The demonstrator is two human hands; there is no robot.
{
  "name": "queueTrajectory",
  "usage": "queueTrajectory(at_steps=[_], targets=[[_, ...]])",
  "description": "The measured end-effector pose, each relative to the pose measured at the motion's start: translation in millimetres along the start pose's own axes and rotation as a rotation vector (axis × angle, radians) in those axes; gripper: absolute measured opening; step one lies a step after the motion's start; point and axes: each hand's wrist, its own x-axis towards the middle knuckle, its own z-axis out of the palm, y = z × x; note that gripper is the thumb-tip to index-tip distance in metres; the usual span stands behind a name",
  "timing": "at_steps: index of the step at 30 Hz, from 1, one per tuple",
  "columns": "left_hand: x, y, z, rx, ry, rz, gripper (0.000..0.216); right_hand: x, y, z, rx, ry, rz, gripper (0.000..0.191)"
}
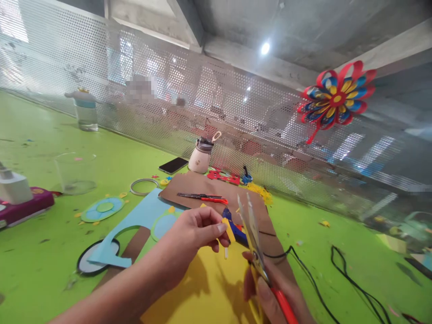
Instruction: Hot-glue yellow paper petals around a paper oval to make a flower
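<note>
My left hand pinches a small yellow paper piece between thumb and forefinger, above a yellow sheet. To its right, my right hand is closed round a pair of scissors with a red handle. The blades point upward and stand slightly apart, clear of the yellow piece. Behind the hands a blue glue gun lies on brown cardboard, partly hidden by the scissors. A cutter knife with a red part rests farther back on the cardboard.
Left are a cut light-blue sheet, a blue paper disc, a tape ring and a clear cup. A phone and bottle stand behind. A black cable runs right. Perforated mesh bounds the table.
</note>
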Motion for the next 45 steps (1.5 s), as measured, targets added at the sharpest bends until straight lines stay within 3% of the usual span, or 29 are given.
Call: queueTrajectory(at_steps=[5,9,13,19,25,36,45], targets=[[0,-3,5,0.066,-0.084,-0.026,0.014,3,-18,4,0.255,0.097,0.088,0.046],[-2,-5,12,0.112,-0.162,-0.071,0.011,5,-38,3,0.401,0.058,0.145,0.038],[-3,-9,17,0.138,-0.218,-0.101,0.01,7,-43,2,0.393,-0.029,0.085,0.039],[-3,-11,16,0.139,-0.204,-0.148,0.004,6,-41,3,0.373,0.007,0.072,0.032],[-1,-10,9,0.038,-0.208,-0.155,0.021,7,-44,1,0.342,-0.026,0.074,0.031],[4,-7,5,0.393,-0.338,-0.144,0.014,8,-40,-4,0.227,-0.153,0.052,0.032],[3,-6,9,0.394,-0.267,-0.163,0.017,12,-42,-9,0.208,-0.144,0.064,0.032]])
